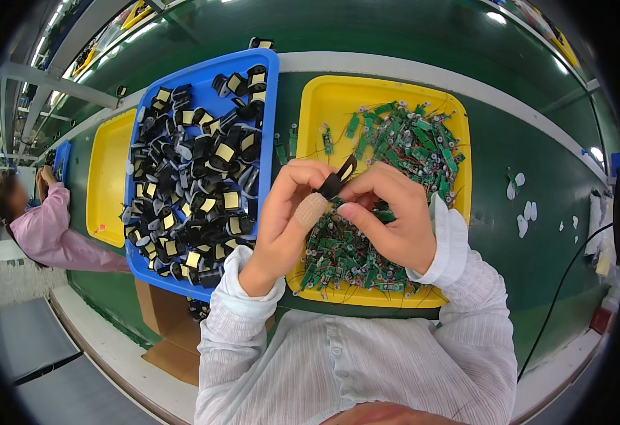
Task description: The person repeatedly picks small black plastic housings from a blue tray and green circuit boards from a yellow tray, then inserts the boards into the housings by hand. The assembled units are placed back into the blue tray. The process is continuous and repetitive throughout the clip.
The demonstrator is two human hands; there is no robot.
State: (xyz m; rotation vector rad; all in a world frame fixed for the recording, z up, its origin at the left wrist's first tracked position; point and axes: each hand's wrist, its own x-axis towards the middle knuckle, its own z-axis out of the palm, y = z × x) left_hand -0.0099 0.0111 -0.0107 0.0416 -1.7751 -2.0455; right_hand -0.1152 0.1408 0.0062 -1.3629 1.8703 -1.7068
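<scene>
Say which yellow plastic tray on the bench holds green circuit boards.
The yellow plastic tray under the right hand: green circuit boards lie heaped in it; the yellow tray left of the blue plastic tray shows none.

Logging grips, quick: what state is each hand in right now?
Left hand: closed, holding a black part.
Right hand: curled in beside that part; its grip cannot be told.

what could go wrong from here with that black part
The small black part in the left grip could slip and drop among the green circuit boards below.
The tan wrap on a left finger might dull the feel.
The right sleeve, over the yellow tray's edge, could brush boards.
</scene>
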